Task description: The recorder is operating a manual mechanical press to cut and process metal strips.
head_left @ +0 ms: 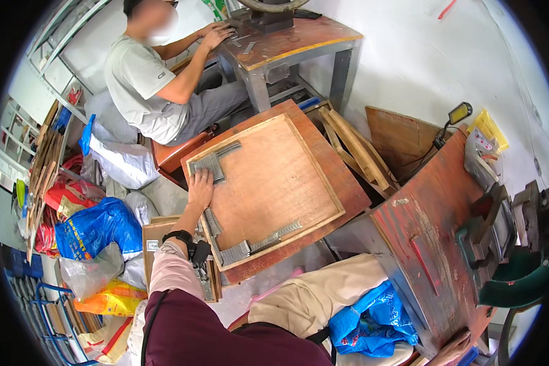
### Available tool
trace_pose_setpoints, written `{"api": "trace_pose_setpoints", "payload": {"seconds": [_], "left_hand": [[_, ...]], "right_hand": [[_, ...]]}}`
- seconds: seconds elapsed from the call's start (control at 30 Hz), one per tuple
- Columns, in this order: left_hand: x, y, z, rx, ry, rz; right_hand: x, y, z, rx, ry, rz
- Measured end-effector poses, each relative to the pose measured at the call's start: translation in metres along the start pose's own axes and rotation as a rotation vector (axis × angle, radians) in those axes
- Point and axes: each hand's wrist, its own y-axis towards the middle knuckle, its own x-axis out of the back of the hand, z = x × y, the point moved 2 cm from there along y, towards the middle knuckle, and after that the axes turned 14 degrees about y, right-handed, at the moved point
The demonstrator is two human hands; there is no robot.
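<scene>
A shallow wooden tray (268, 183) with a raised rim lies slanted on a reddish-brown board in front of me. Rows of small grey metal pieces (212, 165) stand packed in its upper left corner. My left hand (201, 188) reaches over the tray's left rim, its fingers resting on the lower edge of these pieces. More metal pieces (235, 252) line the lower left corner, and a thin row (277, 236) runs along the near rim. At the lower right edge of the picture, part of my right hand (452, 350) shows beside the workbench; its fingers are not clear.
A co-worker (149, 91) sits beyond the tray, hands on another table (299, 46). On my right stands a worn red workbench (433, 238) with a green machine (512, 274). Wooden strips (360, 149) lean behind the tray. Bags (97, 229) crowd the left floor.
</scene>
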Motion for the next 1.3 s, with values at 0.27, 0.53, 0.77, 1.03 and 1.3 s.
{"api": "trace_pose_setpoints", "payload": {"seconds": [0.27, 0.53, 0.77, 1.03, 1.3], "left_hand": [[0.005, 0.009, -0.005, -0.059, 0.107, -0.035], [0.033, 0.038, 0.003, 0.033, -0.03, 0.308], [0.029, 0.024, -0.008, -0.076, -0.282, 0.464], [0.032, 0.028, -0.019, -0.018, -0.598, 0.424], [0.193, 0.042, -0.1, -0.164, -1.445, 0.633]], "right_hand": [[0.002, -0.001, 0.005, -0.016, -0.004, 0.008], [0.012, -0.008, 0.0, -0.022, 0.009, -0.011], [0.004, -0.017, 0.031, -0.005, -0.022, -0.08], [0.005, -0.025, 0.052, 0.019, -0.054, -0.174], [0.012, -0.026, 0.085, 0.112, -0.002, -0.262]]}}
